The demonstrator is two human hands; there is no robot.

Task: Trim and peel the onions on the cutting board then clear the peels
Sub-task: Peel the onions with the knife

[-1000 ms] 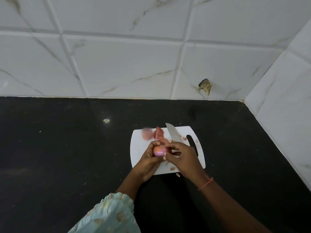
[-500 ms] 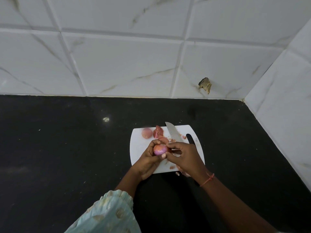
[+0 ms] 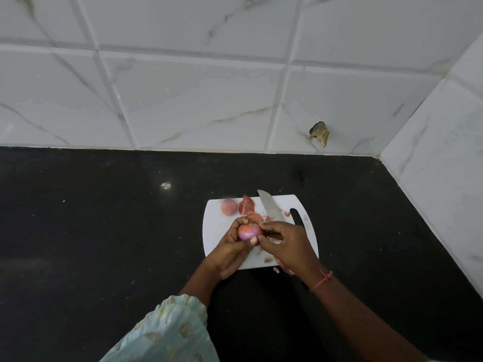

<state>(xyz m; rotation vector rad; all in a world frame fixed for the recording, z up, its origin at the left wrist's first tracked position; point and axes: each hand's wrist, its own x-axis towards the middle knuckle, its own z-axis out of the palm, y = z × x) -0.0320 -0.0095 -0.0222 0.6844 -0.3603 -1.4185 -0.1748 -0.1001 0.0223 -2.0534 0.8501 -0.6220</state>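
Head view, the only one: both hands meet over the near half of a white cutting board (image 3: 222, 231) that lies on a black tabletop (image 3: 104, 231) under a marbled white tile wall (image 3: 183, 100).

The left hand (image 3: 230, 253) cups a pink-purple onion (image 3: 248, 232) from below and the left, its fingers curled up round the far side and the thumb pressed against the near side, so the onion sits high in that grip, at the fingertips rather than in the palm, raised above the board. The right hand (image 3: 286, 244) comes in from the right, and its grip is a narrow pinch: thumb and forefinger tips close together right at the onion's right end, touching its skin. Whether a strip of peel is between them cannot be told.

Beyond the hands, a second onion (image 3: 229, 207), pale and round, rests near the board's far left corner. Just beside it to the right lies a heap of pink peels (image 3: 246, 206), with smaller scraps scattered toward the board's slot handle. A knife (image 3: 270, 206) lies on the board with its blade pointing away, tip past the far edge; its handle is hidden behind the right hand. More peel scraps (image 3: 281, 269) lie at the board's near edge, partly under the right wrist, which wears an orange thread bracelet (image 3: 322, 279). A pale green patterned sleeve (image 3: 170, 333) covers the left forearm.
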